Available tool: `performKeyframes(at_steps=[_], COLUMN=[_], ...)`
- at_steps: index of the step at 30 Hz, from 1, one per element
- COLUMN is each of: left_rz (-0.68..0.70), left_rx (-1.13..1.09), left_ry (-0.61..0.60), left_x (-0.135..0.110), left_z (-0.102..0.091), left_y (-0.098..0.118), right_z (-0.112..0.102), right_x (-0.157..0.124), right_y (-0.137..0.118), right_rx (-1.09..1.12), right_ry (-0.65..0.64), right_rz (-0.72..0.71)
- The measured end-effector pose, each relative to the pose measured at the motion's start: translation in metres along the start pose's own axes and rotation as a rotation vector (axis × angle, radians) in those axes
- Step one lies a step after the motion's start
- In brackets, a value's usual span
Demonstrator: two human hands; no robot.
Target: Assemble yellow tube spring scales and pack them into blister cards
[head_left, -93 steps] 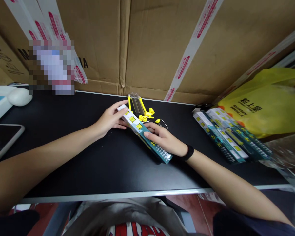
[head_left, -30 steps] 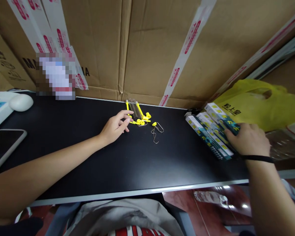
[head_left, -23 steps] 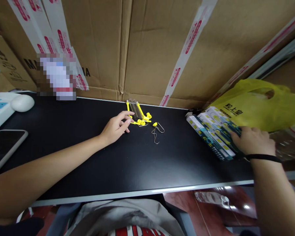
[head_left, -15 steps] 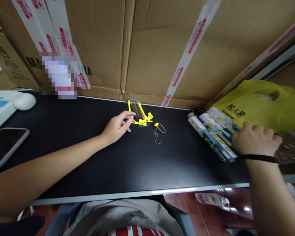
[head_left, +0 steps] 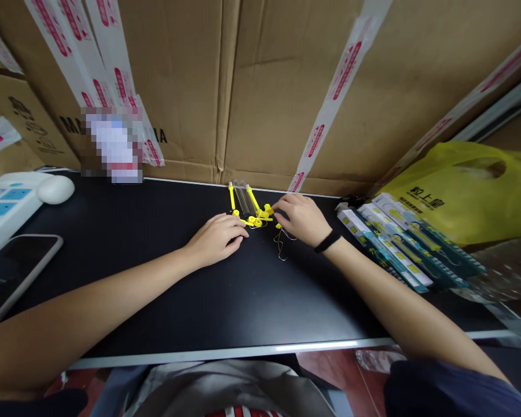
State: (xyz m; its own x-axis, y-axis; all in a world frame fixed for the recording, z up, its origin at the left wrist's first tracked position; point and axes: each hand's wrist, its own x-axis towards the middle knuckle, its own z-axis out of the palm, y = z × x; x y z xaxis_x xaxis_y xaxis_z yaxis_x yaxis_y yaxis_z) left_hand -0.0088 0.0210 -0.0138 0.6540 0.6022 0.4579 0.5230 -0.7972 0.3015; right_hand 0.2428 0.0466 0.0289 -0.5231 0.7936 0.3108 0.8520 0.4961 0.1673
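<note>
A small heap of yellow plastic parts (head_left: 256,219) lies at the back middle of the black table (head_left: 156,278). Two clear tubes with yellow ends (head_left: 242,197) lie just behind the heap. My left hand (head_left: 219,237) rests flat on the table, fingers stretched out, and its tips touch the left side of the heap. My right hand (head_left: 300,218), with a black band at the wrist, is bent over the right side of the heap. Its fingertips are pinched on a small yellow part. Bent wire hooks (head_left: 280,248) lie under and in front of that hand.
Several long teal and white packets (head_left: 391,246) are stacked at the right, with a yellow plastic bag (head_left: 464,191) behind them. A phone (head_left: 17,269), a white power strip (head_left: 2,205) and a white rounded object (head_left: 55,189) lie at the left. Taped cardboard boxes (head_left: 264,87) wall off the back.
My right hand carried a teal packet to the stack at the right, let it go and came back to the yellow parts. My left hand stayed by the heap.
</note>
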Motion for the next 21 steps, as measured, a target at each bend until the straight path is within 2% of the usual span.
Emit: performKeyframes(at_steps=[4,6,9,15,18,21], left_rz=[-0.035,-0.033,-0.025,-0.018,0.004,0.015], left_rx=[-0.002,-0.009,-0.005,0.02,0.027,0.027], left_ry=[-0.025,-0.028,-0.039,-0.022,0.001,0.023], left_x=[0.0,0.001,0.001,0.001,0.001,0.001], left_z=[0.002,0.002,0.001,0.0,-0.001,-0.001], left_y=[-0.001,0.0,0.0,0.001,0.001,0.001], right_z=[0.009,0.011,0.014,0.025,0.029,0.026], right_x=[0.022,0.036,0.061,0.107,0.115,0.113], right_y=[-0.003,-0.007,-0.01,-0.003,0.001,0.006], right_rx=[0.046,0.067,0.099,0.182,0.228,0.281], right_ry=[-0.029,-0.065,-0.166,-0.356,-0.391,-0.357], right_rz=[0.039,0.102,0.251,0.357,0.375,0.386])
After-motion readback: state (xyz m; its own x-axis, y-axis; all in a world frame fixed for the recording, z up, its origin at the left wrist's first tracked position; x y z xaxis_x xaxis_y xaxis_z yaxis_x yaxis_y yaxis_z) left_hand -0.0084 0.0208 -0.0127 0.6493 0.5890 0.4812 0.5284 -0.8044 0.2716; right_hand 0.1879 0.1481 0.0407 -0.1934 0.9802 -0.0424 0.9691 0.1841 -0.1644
